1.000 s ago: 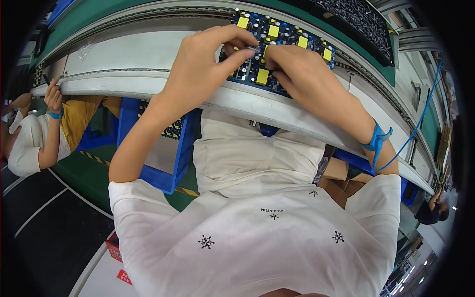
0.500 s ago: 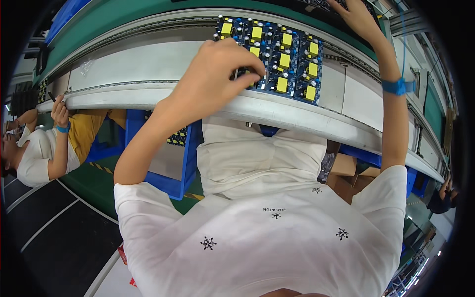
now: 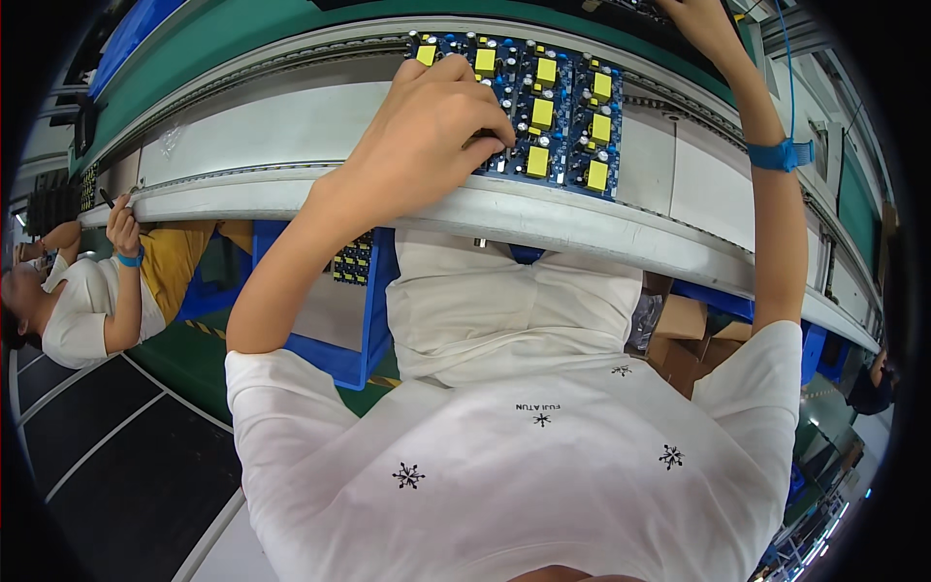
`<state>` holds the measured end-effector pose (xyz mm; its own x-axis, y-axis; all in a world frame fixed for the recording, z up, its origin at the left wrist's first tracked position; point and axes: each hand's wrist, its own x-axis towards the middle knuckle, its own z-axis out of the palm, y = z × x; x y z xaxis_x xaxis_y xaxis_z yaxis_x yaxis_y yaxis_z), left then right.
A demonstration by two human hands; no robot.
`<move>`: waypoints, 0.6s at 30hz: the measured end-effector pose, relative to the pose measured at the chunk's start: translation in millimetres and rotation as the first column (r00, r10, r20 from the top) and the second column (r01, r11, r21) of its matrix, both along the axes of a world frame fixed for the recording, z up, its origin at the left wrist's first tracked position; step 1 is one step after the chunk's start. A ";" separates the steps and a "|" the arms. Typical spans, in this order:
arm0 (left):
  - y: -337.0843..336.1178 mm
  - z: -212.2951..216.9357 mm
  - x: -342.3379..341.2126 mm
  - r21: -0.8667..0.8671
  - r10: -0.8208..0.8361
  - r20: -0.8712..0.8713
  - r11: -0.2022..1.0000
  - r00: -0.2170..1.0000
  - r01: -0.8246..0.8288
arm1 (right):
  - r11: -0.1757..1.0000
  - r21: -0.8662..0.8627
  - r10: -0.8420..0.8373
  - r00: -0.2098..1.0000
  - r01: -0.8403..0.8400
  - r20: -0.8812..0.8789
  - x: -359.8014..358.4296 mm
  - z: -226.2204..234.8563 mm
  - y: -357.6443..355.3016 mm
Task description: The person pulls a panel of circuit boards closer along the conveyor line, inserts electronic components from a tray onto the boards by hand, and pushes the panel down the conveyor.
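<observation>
A panel of blue circuit boards [image 3: 572, 121] lies on the conveyor, set with yellow block-shaped parts and small round capacitors. Over its left part, my left hand [image 3: 432, 136] is closed, its thumb and index finger brought together at the boards. Whatever sits between those fingertips is hidden. My right hand [image 3: 703, 24], above a blue wrist strap [image 3: 779, 155] with a cord, reaches to the top edge by a dark tray [image 3: 635, 10]. Its fingers are mostly cut off by the picture's edge.
The conveyor's pale metal rail [image 3: 582, 228] runs between me and the panel. Clear plastic film [image 3: 173, 141] lies on the belt to the left. Below are a blue bin [image 3: 373, 320] and cardboard boxes [image 3: 679, 335]. At the left, a co-worker [image 3: 97, 301] sits by the line.
The panel has shifted slightly left in the view. My left hand stays at the boards, curled as before. My right hand has moved up, further out of the picture.
</observation>
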<state>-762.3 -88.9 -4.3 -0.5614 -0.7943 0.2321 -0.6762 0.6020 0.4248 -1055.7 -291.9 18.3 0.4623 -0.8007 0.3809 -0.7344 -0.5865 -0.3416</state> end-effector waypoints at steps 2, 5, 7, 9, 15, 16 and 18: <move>-0.4 2.4 0.6 0.013 -0.013 0.003 1.000 1.000 0.013 | 1.000 0.017 -0.022 1.000 0.021 0.018 1.2 3.8 4.2; -2.1 1.2 1.0 0.016 -0.025 -0.012 1.000 1.000 0.025 | 0.996 0.048 -0.072 0.996 0.070 0.048 3.3 11.4 14.9; -3.4 -1.5 0.3 0.010 -0.023 -0.038 1.000 0.999 0.024 | 0.999 -0.043 -0.032 0.999 0.033 0.020 1.6 12.1 19.9; -4.2 -2.5 -1.9 0.001 -0.019 -0.048 1.000 0.999 0.019 | 0.996 -0.087 -0.017 1.000 0.017 0.005 3.1 14.7 28.3; -0.2 -3.7 -0.8 -0.038 0.003 -0.088 0.999 0.996 -0.007 | 0.990 0.075 0.110 0.987 -0.119 0.115 28.7 34.2 71.2; 0.1 -1.9 -1.6 -0.040 -0.002 -0.088 0.999 0.996 -0.001 | 0.979 0.147 0.120 0.985 -0.138 0.125 31.0 38.4 78.4; 1.6 5.1 -4.5 0.002 -0.010 -0.058 1.000 0.998 0.010 | 0.956 0.229 0.138 0.971 -0.182 0.193 32.7 42.9 92.6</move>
